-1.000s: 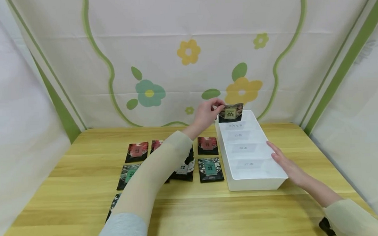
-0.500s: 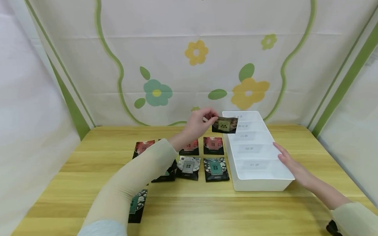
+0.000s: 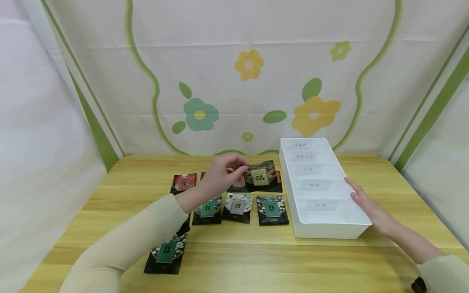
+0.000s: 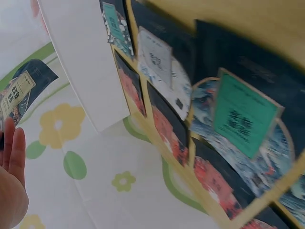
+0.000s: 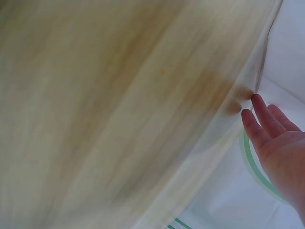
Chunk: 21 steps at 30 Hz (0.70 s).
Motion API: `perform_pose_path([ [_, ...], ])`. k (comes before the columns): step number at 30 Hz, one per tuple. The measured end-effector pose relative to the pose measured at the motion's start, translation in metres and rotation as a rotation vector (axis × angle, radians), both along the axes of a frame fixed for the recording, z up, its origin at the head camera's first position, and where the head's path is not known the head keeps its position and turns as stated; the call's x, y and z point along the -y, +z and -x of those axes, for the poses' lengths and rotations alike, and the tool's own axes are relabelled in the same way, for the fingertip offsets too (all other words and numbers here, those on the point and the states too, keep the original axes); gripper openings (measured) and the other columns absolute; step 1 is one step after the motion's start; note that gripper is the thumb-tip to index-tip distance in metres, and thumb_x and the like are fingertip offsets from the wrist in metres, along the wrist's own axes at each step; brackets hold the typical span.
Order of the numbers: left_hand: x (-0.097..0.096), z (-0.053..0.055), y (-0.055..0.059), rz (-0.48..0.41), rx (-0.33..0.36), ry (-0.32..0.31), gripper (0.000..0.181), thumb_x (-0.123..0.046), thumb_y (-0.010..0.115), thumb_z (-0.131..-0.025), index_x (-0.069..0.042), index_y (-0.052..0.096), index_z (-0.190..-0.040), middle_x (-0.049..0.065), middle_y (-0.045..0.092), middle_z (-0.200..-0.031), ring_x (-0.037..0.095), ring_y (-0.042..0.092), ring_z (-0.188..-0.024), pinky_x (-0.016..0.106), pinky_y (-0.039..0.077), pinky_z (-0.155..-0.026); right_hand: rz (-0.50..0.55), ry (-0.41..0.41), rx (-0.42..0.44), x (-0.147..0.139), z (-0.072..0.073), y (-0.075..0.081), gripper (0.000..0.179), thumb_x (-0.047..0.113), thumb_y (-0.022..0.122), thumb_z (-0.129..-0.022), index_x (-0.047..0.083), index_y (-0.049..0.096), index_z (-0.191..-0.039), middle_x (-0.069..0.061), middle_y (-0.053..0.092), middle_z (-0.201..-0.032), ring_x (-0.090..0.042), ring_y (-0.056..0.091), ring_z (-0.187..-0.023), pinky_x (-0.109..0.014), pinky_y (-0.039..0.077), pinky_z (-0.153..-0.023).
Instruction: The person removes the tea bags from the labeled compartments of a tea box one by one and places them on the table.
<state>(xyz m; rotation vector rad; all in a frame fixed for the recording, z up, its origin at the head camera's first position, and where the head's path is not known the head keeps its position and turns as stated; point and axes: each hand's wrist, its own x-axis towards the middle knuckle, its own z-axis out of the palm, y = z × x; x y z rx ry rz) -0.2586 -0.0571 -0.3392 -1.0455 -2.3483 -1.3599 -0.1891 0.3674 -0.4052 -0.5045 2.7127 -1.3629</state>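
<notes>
My left hand (image 3: 221,174) pinches a dark sachet with a yellow-green label (image 3: 260,176) by its left edge, above the back row of red-printed sachets. In the left wrist view, that sachet (image 4: 20,93) stands out from the fingertips. To the right is a white box (image 3: 330,231) divided into several labelled compartments. My right hand (image 3: 372,208) rests along its right wall with the fingers extended. The right wrist view shows this hand (image 5: 281,148) with straight fingers. The held sachet partly covers the rightmost red-printed sachet (image 3: 278,177).
In the second row lie a blue-green sachet (image 3: 207,210), a grey-labelled sachet (image 3: 238,207) and a green-labelled sachet (image 3: 273,210). Another green-labelled sachet (image 3: 166,255) lies nearer the front. A red-printed sachet (image 3: 184,182) is at back left. Patterned cloth (image 3: 216,69) hangs behind the wooden table (image 3: 242,267).
My left hand has carried the sachet leftward and down, from over the box's far end to above the back row. The right hand stays at the box. The view has shifted slightly.
</notes>
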Motion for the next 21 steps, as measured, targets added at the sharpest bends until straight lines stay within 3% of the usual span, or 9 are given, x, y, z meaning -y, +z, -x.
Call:
perform_pose_path([
  [12,0.059,-0.041,-0.008,0.088,0.099,0.044,0.012,-0.004,0.063,-0.095,-0.009,0.069,-0.104,-0.001,0.068,-0.087,0.012,0.065,-0.067,0.03,0.055,-0.062,0.017,0.011,-0.007,0.001,-0.001,0.001,0.054,0.025,0.02,-0.108,0.015,0.001,-0.157,-0.027,-0.004,-0.157,-0.063,-0.002,-0.133,-0.083,0.002,-0.087],
  [21,0.094,-0.065,-0.028,0.121,0.238,0.047,0.011,-0.004,0.063,-0.095,-0.007,0.068,-0.105,0.001,0.068,-0.086,0.016,0.065,-0.066,0.037,0.055,-0.06,0.031,0.006,-0.001,0.0,0.001,-0.002,0.055,0.027,0.02,-0.107,0.016,0.002,-0.157,-0.027,-0.005,-0.157,-0.063,-0.002,-0.133,-0.084,0.002,-0.087],
])
